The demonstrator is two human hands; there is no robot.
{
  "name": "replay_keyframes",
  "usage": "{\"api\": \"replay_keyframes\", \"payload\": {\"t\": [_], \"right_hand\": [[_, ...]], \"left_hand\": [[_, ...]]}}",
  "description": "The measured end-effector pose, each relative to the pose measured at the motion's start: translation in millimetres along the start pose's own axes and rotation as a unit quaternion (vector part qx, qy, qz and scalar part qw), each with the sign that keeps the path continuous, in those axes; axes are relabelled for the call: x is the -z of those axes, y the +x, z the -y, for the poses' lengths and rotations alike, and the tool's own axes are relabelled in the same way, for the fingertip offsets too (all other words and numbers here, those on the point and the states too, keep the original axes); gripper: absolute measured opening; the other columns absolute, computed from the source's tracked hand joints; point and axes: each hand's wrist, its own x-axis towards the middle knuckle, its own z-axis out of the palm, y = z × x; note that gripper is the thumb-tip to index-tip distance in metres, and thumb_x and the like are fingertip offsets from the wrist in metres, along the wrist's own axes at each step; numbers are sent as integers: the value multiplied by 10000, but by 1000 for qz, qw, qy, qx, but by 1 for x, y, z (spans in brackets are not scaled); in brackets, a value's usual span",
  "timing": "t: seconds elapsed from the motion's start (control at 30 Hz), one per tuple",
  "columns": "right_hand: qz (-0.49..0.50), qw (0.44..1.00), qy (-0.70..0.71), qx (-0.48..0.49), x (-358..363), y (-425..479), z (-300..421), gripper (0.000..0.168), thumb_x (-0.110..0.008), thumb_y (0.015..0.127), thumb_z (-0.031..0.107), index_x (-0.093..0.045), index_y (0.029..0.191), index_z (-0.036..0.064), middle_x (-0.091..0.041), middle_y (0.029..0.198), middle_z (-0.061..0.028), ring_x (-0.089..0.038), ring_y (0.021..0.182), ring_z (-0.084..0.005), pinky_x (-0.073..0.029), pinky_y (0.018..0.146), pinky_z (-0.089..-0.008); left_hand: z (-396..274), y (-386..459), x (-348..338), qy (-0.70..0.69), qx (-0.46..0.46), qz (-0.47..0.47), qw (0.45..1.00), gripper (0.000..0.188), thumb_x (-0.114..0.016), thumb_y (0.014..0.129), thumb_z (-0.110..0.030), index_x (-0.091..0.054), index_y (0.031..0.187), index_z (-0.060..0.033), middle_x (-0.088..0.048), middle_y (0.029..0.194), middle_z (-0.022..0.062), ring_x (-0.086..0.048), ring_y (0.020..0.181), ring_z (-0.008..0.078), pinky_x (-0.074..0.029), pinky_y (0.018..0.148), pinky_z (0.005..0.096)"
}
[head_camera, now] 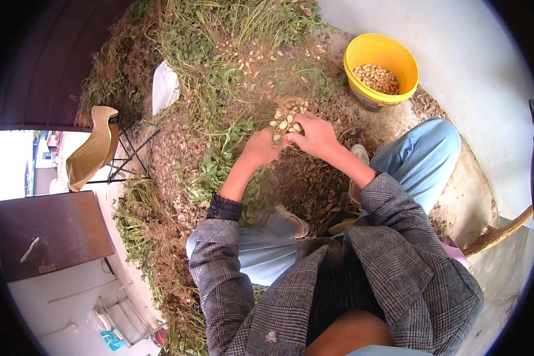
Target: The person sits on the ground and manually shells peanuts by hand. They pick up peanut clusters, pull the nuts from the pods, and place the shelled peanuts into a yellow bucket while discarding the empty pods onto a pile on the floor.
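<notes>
A cluster of peanuts in their shells [288, 119], still on thin roots, is held up between my two hands. My left hand [262, 146] grips the peanut plant close below the pods, and its leafy green stems [224, 160] appear to trail beneath that hand. From the other side, my right hand [317, 133] has its fingers and thumb closed around pods at the cluster's edge. Part of the cluster is hidden behind the fingers. Beyond my right hand stands a yellow bucket [351, 66], partly filled with loose peanuts [377, 79].
Pulled peanut plants [231, 26] heap up ahead, with loose pods and dry leaves around them. Left are a white plastic item [165, 88] and a folding chair [93, 151]. A white wall [463, 58] bounds the right; a straw broom [498, 231] lies low right.
</notes>
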Motion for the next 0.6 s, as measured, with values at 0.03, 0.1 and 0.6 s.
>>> {"api": "replay_keyframes", "payload": {"t": [0.03, 0.1, 0.6], "right_hand": [[-16, 1000, 27, 0, -5, -1, -4, 343, -669, 783, 373, -602, 877, 49, -591, 892, -124, -599, 796, -344, -484, 698, -412], [-2, 1000, 23, 12, -12, -6, -9, 292, -661, 796, 329, -603, 870, 52, -595, 877, -121, -596, 783, -343, -477, 685, -417], [209, 977, -2, 38, 6, -24, -27, 125, -589, 830, 130, -566, 793, 13, -615, 744, -210, -597, 768, -398, -450, 658, -474]], "left_hand": [[-3, -4, 0, 17, -12, -4, 1000, 512, -726, 780, -329, -579, 1156, -13, -638, 1088, 208, -613, 1008, 343, -468, 869, 415], [-2, -18, -3, -50, -32, -5, 998, 518, -743, 777, -268, -555, 1190, -17, -656, 1072, 148, -618, 985, 273, -461, 876, 373], [25, -37, -60, -211, -122, -1, 970, 335, -618, 871, -356, -630, 1002, -47, -641, 826, 150, -622, 766, 267, -467, 703, 375]]}}
